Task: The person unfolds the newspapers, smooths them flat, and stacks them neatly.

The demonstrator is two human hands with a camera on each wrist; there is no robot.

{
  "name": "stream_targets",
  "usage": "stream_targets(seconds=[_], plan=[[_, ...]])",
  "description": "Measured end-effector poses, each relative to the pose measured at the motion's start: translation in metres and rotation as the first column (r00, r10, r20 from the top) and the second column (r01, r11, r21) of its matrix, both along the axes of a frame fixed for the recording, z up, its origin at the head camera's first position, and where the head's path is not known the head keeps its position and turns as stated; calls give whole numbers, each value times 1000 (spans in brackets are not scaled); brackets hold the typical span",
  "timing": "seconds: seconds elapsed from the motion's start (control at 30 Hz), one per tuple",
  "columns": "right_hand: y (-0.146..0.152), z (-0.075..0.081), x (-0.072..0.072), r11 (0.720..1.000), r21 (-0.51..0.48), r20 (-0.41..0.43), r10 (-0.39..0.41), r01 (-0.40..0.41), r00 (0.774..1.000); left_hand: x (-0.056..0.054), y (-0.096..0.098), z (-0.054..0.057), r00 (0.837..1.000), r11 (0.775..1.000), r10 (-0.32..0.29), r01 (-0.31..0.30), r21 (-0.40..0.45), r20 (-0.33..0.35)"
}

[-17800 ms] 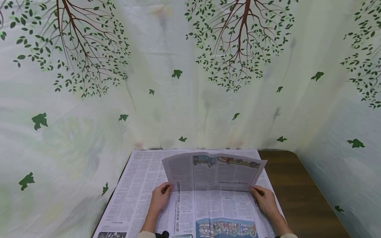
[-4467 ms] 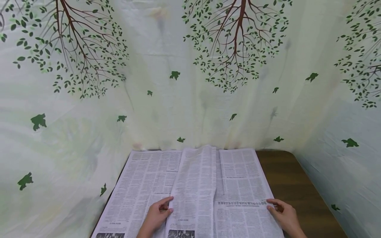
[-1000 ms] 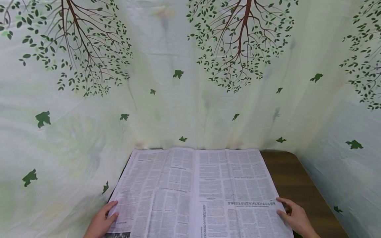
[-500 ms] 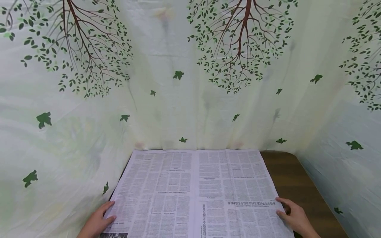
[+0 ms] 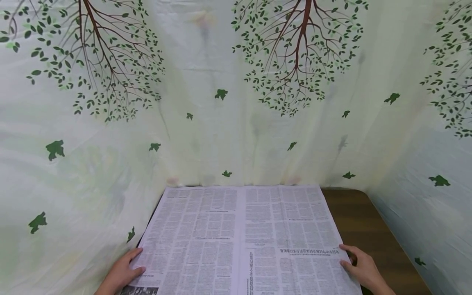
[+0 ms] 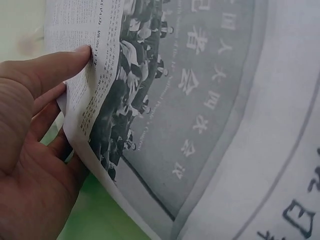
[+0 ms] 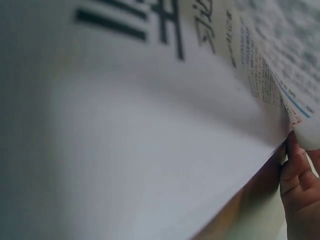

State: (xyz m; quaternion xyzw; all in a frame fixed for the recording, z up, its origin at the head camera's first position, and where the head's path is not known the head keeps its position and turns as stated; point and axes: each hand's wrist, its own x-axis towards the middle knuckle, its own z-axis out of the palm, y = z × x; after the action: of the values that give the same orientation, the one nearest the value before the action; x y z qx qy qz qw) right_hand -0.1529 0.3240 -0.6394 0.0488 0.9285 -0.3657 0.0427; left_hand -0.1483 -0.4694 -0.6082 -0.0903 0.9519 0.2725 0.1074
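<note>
A newspaper (image 5: 239, 237) lies spread out before me, its fold running down the middle. My left hand (image 5: 123, 270) holds its left edge near the front. In the left wrist view the thumb (image 6: 62, 67) presses on the printed side while the other fingers go behind the sheet. A dark group photo (image 6: 130, 75) fills much of the page there. My right hand (image 5: 363, 266) pinches the opposite edge at about the same height. In the right wrist view its fingers (image 7: 297, 170) are at the paper's border, where the sheet curls up; part of that hand is out of frame.
A dark brown wooden table (image 5: 354, 217) shows along the right of the paper. Behind and on both sides hangs a pale cloth (image 5: 199, 143) printed with trees and green leaves, meeting the table's back edge.
Earlier the newspaper was folded, with a flap raised at the back, then a narrow fold at the centre. The left hand has since carried that layer to the left, and the sheet now lies flatter.
</note>
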Motion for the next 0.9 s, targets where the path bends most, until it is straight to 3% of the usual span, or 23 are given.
stream_targets(seconds=[0.23, 0.43, 0.63, 0.9], plan=[[1, -3, 0, 1000, 8, -18, 10, -9, 1000, 1, 3, 3, 995, 997, -63, 59, -47, -81], [1, -3, 0, 1000, 18, -44, 21, -20, 999, -1, 1, 1, 995, 996, -57, 51, -67, -83], [1, 1, -1, 999, 34, -92, 36, -33, 995, -5, 4, 0, 988, 993, -92, 83, -78, -121], [0, -2, 1, 998, 34, -113, 48, -45, 992, -2, 7, -2, 986, 988, -103, 86, -129, -130]])
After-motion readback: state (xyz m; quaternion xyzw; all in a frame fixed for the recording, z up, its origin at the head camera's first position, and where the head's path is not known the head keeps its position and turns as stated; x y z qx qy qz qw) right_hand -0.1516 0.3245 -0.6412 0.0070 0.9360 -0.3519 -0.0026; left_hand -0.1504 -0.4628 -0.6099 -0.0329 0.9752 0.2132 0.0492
